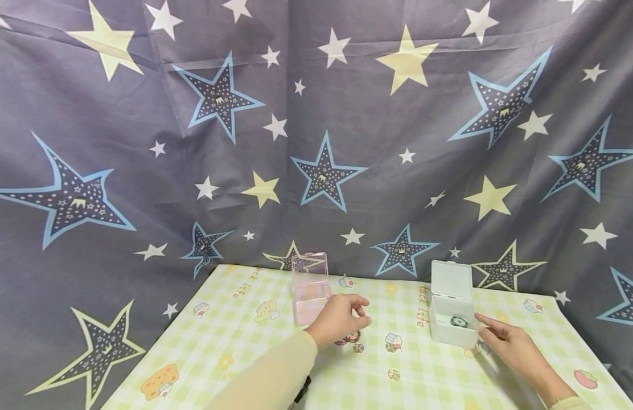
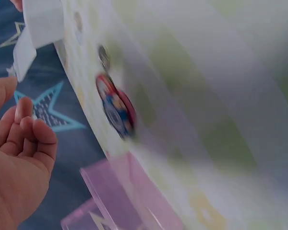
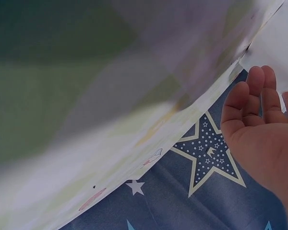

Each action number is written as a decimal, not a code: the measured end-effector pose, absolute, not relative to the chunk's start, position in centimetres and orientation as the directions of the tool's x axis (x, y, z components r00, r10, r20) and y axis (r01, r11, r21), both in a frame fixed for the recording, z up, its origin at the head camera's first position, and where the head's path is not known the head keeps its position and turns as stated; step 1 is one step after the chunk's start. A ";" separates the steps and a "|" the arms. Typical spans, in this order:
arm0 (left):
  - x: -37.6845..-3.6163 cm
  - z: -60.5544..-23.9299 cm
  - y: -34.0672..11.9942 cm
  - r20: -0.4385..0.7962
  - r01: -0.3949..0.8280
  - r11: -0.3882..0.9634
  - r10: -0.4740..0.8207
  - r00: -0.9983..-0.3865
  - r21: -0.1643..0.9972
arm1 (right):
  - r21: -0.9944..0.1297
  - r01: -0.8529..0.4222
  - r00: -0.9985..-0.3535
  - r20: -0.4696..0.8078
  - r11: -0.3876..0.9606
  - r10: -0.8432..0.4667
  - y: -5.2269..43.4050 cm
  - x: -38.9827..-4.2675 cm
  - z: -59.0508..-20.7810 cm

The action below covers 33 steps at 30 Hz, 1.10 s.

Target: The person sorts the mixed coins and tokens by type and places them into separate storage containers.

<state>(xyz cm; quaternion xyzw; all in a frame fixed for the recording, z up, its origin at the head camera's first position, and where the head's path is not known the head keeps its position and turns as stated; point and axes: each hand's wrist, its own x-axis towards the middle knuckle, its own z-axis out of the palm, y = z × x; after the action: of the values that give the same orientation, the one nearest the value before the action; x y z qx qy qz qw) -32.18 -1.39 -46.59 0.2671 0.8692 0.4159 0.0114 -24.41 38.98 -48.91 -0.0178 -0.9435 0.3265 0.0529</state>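
The left hand [image 1: 342, 319] hovers with fingers loosely curled, holding nothing, beside a translucent pink lidded box [image 1: 310, 290]. The right hand [image 1: 511, 344], fingers relaxed, touches an open white box [image 1: 452, 310] holding a green round badge [image 1: 459, 322]

Setting: an improvised recording corner, most likely in a home rather than a lab or workshop. A grey bedsheet-like cloth [image 1: 316, 131] printed with yellow, white and blue stars hangs creased behind and beside the worktop [image 1: 234, 347], hiding the room. The worktop carries a green-and-white checked oilcloth with cartoon figures and lettering. Small household plastic boxes, one pink [image 1: 309, 287], one white [image 1: 452, 304], stand on it.
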 end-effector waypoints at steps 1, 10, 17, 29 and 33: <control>-32.4 -46.7 -2.0 0.207 0.473 0.534 0.482 -0.851 0.701 | -0.618 0.000 -0.994 0.089 0.786 0.070 39.0 -24.4 -48.9; -31.9 -48.1 -5.8 0.166 0.525 0.649 0.531 -0.831 0.551 | -0.624 0.014 -0.995 0.066 0.781 0.071 39.0 -24.5 -48.7; -31.1 -49.2 -6.3 0.168 0.519 0.692 0.511 -0.843 0.502 | -0.629 0.017 -0.995 0.065 0.777 0.074 39.0 -24.5 -48.7; -30.8 -50.9 -6.4 0.190 0.507 0.762 0.472 -0.861 0.402 | -0.631 0.013 -0.995 0.071 0.776 0.075 38.9 -24.4 -48.7; -30.9 -51.1 -6.2 0.194 0.497 0.784 0.458 -0.868 0.371 | -0.627 0.014 -0.994 0.072 0.779 0.076 39.0 -24.5 -48.8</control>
<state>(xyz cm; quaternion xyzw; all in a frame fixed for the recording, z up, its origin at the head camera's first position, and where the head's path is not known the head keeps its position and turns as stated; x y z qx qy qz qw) -30.88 -6.21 -51.13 0.2530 0.9434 0.2094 -0.0467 -24.47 38.96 -48.77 -0.0239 -0.9420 0.3314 0.0468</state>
